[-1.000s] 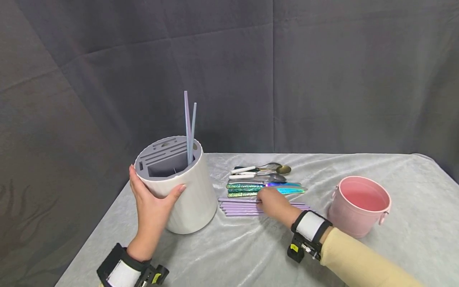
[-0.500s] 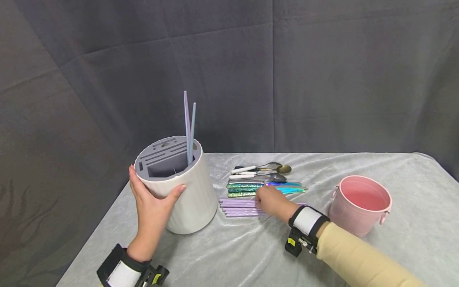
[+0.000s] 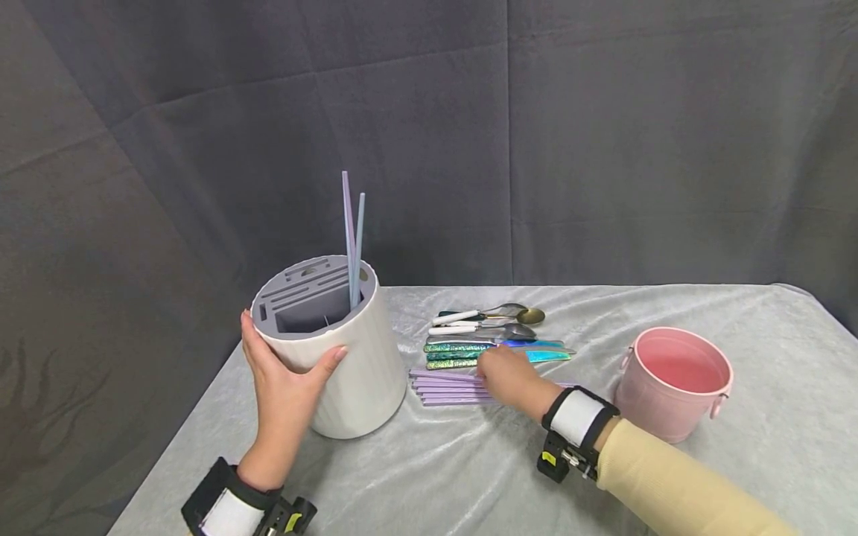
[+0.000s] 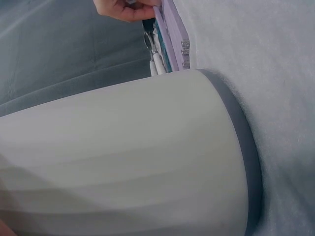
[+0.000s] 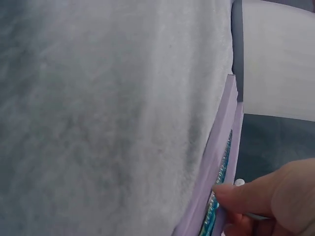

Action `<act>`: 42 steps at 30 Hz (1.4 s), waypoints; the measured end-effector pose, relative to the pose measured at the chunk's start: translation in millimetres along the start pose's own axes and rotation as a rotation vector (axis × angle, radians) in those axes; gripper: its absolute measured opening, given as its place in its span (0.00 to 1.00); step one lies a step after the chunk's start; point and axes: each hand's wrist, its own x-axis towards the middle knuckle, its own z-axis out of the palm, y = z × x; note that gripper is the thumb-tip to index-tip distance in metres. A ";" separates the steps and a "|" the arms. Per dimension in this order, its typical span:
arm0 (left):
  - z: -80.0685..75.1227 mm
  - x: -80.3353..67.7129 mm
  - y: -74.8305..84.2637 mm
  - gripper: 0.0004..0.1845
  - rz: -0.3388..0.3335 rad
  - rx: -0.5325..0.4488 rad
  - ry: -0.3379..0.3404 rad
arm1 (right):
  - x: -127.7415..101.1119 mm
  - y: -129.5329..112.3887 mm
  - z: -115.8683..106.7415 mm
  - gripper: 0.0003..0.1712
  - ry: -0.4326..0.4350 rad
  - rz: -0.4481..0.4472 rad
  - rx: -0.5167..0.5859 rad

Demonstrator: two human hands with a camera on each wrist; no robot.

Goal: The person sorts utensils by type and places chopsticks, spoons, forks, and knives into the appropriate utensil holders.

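My left hand (image 3: 284, 391) grips the white utensil holder (image 3: 365, 365) near its rim, thumb on the front and fingers round the left side. The holder stands upright with a grey slotted insert. Two chopsticks (image 3: 348, 223), purple and blue, lean up from its large compartment. My right hand (image 3: 512, 376) pinches one purple chopstick (image 5: 238, 128) between thumb and fingers. That chopstick is slightly raised and angled over a row of purple chopsticks (image 3: 456, 397) on the cloth. The fingertips are partly hidden in the head view.
Behind the chopsticks lie several knives (image 3: 458, 364) with glittery green handles. Beyond them are several spoons (image 3: 516, 330), some white-handled. A pink bucket (image 3: 660, 417) stands to the right of my right hand. Grey cloth (image 3: 429, 476) covers the table; a dark curtain hangs behind.
My right hand has shifted slightly left over the chopsticks. The pinched chopstick now lies at a slight angle to the row. My left hand and the utensil holder have stayed in place.
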 end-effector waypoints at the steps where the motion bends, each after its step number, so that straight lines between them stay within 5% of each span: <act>1: 0.1 -0.1 0.0 0.65 -0.001 0.000 0.000 | -1.2 0.5 -0.2 0.23 0.018 -0.008 -0.014; 7: -0.3 -0.2 -0.4 0.65 0.005 -0.004 0.004 | -7.7 3.0 -6.6 0.14 0.072 -0.093 -0.030; 16: 0.1 0.6 -0.4 0.65 0.002 -0.002 0.001 | -10.0 7.7 -8.4 0.12 0.010 -0.251 -0.031; 25: -0.1 0.6 0.8 0.64 -0.014 -0.002 -0.006 | -13.8 8.3 -4.6 0.08 0.008 -0.304 -0.085; 28: 0.0 0.7 1.1 0.64 -0.017 0.000 -0.008 | -14.7 5.7 -4.7 0.10 0.028 -0.242 -0.061; 32: -0.2 0.6 0.9 0.64 -0.013 0.000 -0.009 | -13.7 -2.6 -4.9 0.07 0.041 -0.015 0.019; 36: -0.8 0.7 0.5 0.65 -0.004 0.000 -0.005 | -12.8 -10.8 -3.4 0.23 -0.027 0.217 0.006; 42: -0.7 0.4 0.9 0.65 -0.008 -0.003 -0.010 | -13.2 -14.5 2.5 0.28 -0.082 0.319 -0.076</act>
